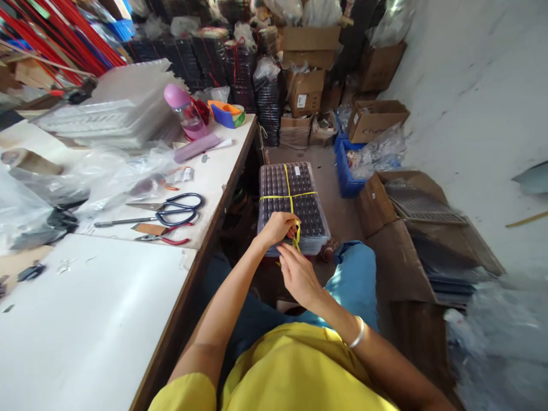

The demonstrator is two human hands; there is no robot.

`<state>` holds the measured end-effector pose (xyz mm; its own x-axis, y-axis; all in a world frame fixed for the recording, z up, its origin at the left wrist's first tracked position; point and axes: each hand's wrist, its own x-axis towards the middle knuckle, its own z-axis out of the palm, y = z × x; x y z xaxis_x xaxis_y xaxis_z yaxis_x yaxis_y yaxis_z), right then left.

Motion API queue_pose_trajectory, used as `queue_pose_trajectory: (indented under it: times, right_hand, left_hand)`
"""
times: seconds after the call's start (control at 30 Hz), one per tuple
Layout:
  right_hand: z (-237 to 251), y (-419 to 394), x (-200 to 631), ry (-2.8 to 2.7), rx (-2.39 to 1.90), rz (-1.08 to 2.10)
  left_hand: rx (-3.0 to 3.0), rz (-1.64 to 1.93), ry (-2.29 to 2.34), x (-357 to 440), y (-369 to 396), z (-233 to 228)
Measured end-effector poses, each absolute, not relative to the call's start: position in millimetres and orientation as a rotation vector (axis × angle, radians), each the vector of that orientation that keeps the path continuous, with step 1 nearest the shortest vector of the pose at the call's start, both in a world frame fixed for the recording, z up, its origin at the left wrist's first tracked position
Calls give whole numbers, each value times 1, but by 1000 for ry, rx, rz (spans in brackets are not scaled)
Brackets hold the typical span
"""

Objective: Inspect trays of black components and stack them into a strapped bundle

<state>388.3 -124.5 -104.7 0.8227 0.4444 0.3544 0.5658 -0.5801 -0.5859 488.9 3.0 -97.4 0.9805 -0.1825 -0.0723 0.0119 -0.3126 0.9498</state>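
- Trays of clear plastic with dark compartments [272, 184] sit stacked, in the head view, low between the person's knees, beside the work surface [98, 308]; what bears them is mostly hidden. That low spot probably lets both arms reach down on the load.
- Yellow strap [291, 197] crosses over the top tray, one band lengthwise and one across, presumably so that the layers cannot slide either way.
- Left hand [279, 228] curls at the near edge, fingertips pinching the strap, likely to keep it taut.
- Right hand [302, 279] lies just beside it, fingers outstretched and close together, tips by the strap's near end; whether they grip it, I cannot tell.
- Dark-handled scissors [166, 204] and red-handled pliers [173, 241] lie near the surface's edge, apparently for an easy reach.
- Pink bottle [188, 114] stands farther back, away from the working edge.
- Open carton [398, 257] on the right holds sheet-like pieces, seemingly stowed together to stay in order.
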Motion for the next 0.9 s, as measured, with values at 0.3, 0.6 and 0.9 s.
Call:
queue_pose_trajectory:
  times: [0.3, 0.6, 0.9]
  right_hand:
    - [-135, -187, 421, -345, -2454, -455]
    - [-173, -178, 446, -727, -2182, -289]
    - [-150, -133, 433, -401, -1722, -7]
  left_hand:
    - [1822, -296, -206, 489, 16, -101]
    - [1788, -222, -137, 490, 9, -106]
    - [2022, 74, 17, 482, -8, -107]
